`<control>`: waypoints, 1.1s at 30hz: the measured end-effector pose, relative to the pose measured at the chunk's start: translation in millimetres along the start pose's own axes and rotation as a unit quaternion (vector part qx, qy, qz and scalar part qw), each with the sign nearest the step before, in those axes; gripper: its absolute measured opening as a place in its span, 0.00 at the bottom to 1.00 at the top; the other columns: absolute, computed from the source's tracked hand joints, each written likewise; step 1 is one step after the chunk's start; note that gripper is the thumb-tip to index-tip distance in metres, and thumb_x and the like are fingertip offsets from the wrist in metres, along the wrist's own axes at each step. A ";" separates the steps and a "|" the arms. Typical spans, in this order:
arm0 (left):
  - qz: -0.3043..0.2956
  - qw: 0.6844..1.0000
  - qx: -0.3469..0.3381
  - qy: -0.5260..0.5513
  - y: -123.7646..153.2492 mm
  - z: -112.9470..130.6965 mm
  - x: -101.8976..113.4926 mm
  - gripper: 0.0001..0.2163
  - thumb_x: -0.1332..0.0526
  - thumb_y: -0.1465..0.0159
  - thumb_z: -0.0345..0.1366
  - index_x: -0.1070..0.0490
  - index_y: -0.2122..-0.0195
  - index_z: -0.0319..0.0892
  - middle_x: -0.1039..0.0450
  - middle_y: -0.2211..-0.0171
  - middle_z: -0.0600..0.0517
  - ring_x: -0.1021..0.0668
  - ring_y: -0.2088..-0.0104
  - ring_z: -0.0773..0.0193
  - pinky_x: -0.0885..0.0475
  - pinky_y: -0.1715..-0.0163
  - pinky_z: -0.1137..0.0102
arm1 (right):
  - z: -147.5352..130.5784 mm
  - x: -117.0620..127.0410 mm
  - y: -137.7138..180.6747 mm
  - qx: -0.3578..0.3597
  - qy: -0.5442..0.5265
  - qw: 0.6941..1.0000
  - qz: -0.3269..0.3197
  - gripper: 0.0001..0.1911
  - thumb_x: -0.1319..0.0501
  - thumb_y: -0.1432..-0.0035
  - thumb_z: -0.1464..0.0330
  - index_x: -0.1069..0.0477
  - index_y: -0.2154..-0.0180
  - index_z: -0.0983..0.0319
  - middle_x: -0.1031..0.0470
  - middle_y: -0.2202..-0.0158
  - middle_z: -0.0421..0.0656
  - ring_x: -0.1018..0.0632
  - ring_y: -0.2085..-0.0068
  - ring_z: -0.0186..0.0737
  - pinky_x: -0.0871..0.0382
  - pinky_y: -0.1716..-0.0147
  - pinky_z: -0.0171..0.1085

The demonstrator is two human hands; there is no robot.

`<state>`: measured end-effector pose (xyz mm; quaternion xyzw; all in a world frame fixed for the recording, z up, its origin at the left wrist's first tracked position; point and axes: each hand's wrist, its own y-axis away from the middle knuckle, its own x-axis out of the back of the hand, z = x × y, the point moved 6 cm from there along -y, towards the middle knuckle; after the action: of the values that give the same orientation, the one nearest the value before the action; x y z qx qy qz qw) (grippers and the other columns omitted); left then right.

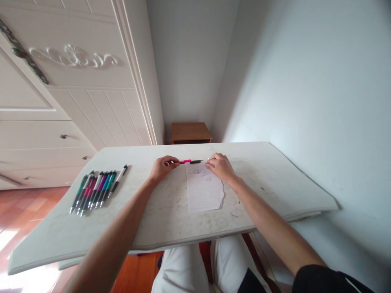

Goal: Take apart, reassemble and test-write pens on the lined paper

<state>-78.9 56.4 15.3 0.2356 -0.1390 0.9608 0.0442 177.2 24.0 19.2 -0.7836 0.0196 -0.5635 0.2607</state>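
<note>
Your left hand (165,167) grips a slim pink-and-black pen (185,161) by the far edge of the scribbled, lined white paper (203,193) on the white table (275,187). Your right hand (221,166) pinches a small, blurred silvery piece (209,159) near the pen's thin tip.

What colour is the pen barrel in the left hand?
The pen barrel is pink, in the head view.

We see smooth plastic pens (102,185) with shiny metal-looking tips (82,212), matt paper (203,195) with one rough torn edge, a smudged smooth tabletop (168,215), glossy wood flooring (137,270), a satin wooden stand (191,131) and matt cloth trousers (183,268).
</note>
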 end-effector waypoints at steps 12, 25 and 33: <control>0.022 0.999 -0.019 -0.042 -3.5 -2.6 3.7 0.11 0.35 0.48 0.43 0.20 0.68 0.43 0.26 0.75 0.53 0.32 0.76 0.67 0.36 0.73 0.71 | 2.7 4.7 -0.8 -0.027 -0.028 0.998 0.052 0.09 0.45 0.35 0.71 0.27 0.64 0.60 0.25 0.61 0.48 0.26 0.56 0.46 0.35 0.55 0.42; 0.019 0.998 -0.021 -0.051 -2.0 -0.1 3.4 0.11 0.35 0.47 0.43 0.19 0.68 0.44 0.24 0.74 0.53 0.31 0.74 0.66 0.34 0.71 0.71 | 9.2 11.2 7.1 -0.061 -0.249 0.960 0.114 0.08 0.41 0.40 0.64 0.28 0.61 0.59 0.21 0.63 0.44 0.22 0.65 0.40 0.28 0.60 0.38; 0.011 0.999 -0.017 -0.048 -1.3 4.0 2.6 0.11 0.35 0.47 0.43 0.19 0.68 0.44 0.23 0.72 0.52 0.32 0.75 0.66 0.34 0.71 0.70 | 6.4 8.4 5.8 -0.029 -0.252 0.962 0.104 0.07 0.40 0.41 0.67 0.27 0.60 0.60 0.21 0.61 0.46 0.21 0.63 0.41 0.27 0.58 0.39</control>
<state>-79.3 56.6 20.2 0.2789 -0.1599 0.9464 0.0307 187.5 18.7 22.5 -0.9013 0.0514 -0.3163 0.2917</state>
